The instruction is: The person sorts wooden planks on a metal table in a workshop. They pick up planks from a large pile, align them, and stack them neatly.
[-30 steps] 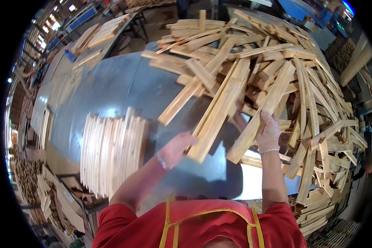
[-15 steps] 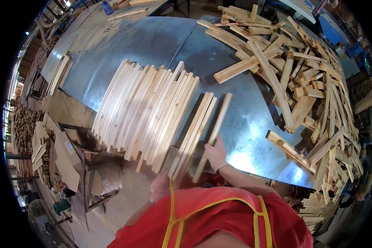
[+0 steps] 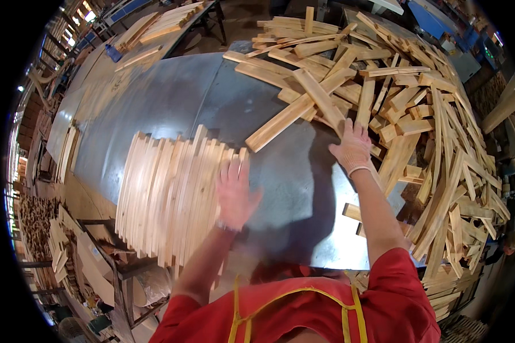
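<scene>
A row of pale wooden strips (image 3: 160,194) lies side by side on the metal-topped table (image 3: 283,183), left of the middle. Along the row's right edge is my left hand (image 3: 234,197), its fingers stretched out and thumb apart, slightly blurred. It grips nothing. My right hand (image 3: 353,150), in a thin pale glove, reaches to the near side of a loose wood pile (image 3: 409,106). Its spread fingers are at the near end of a slanting plank (image 3: 320,100); whether they touch it I cannot tell.
Two short board ends (image 3: 352,211) jut out from the pile at the right front. More strips (image 3: 67,151) lie at the table's left edge. Farther back are a blue bottle (image 3: 113,53) and stacked strips (image 3: 169,23). A metal frame (image 3: 120,286) stands at the near left.
My right hand has let go of a strip and moved far right to the pile. My left hand has moved forward to the row's edge. The strips formerly apart no longer show separately.
</scene>
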Tool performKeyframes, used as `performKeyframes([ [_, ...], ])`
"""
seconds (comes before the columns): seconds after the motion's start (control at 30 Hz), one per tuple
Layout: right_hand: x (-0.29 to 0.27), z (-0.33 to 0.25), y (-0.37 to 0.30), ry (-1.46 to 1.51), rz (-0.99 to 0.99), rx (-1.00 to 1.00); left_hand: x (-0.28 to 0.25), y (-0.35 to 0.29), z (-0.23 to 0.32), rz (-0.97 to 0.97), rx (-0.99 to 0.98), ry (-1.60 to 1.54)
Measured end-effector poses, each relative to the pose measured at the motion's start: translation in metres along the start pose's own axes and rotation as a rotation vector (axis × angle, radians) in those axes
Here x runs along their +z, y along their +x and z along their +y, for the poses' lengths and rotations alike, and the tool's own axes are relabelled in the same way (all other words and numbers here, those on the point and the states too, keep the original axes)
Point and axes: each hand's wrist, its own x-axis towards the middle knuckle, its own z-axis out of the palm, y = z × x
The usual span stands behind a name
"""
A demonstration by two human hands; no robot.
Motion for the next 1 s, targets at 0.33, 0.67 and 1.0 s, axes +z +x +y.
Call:
performKeyframes([
  [0.33, -0.02, 0.09, 0.03, 1.322, -0.127, 0.293, 0.108, 0.2, 0.03, -0.473, -0.351, -0.239],
  [0.67, 0.02, 0.063, -0.026, 1.888, -0.11, 0.442, 0.154, 0.247, 0.111, -0.613, -0.303, -0.185],
  [1.0, 0.064, -0.016, -0.192, 0.784, -0.813, 0.282, -0.011, -0.123, 0.058, -0.744, -0.729, -1.153],
])
